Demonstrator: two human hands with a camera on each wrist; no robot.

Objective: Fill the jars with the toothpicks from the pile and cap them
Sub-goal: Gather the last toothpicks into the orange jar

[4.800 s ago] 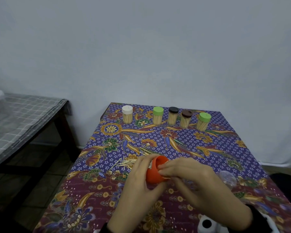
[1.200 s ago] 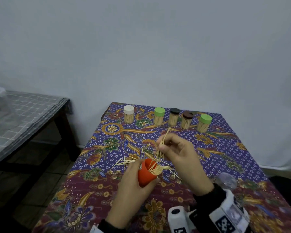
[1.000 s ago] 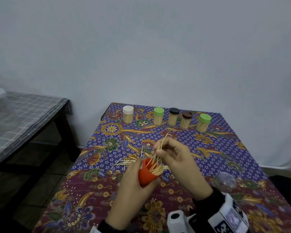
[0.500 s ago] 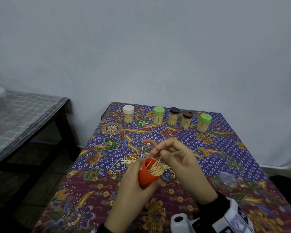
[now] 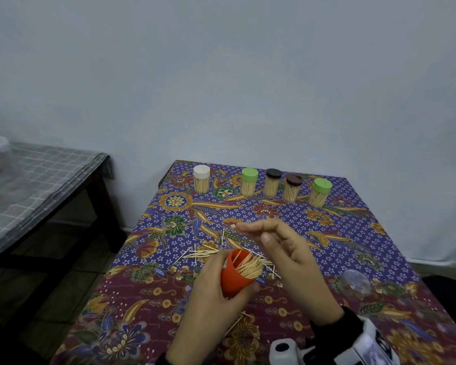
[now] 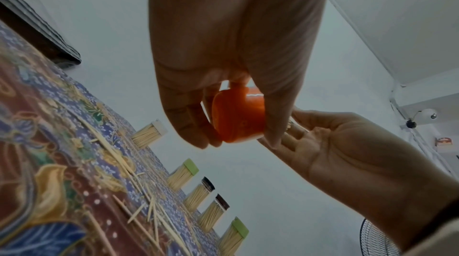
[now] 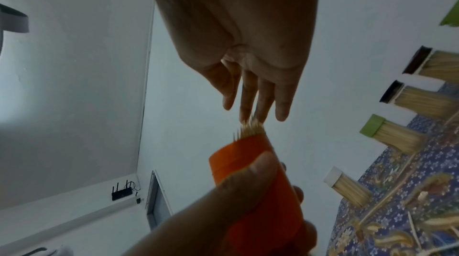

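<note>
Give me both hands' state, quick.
Left hand: grips the orange jar.
Right hand: open, holding nothing, fingers straight above the jar.

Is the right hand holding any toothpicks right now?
No, in the head view the right hand hovers with straight, empty fingers above the orange jar, which the left hand grips.

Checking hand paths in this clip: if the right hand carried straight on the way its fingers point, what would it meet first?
The right hand is open, fingers pointing left above the orange jar. Nothing shows in that line; continuing, it likely passes over the loose toothpicks, though height is unclear.
</note>
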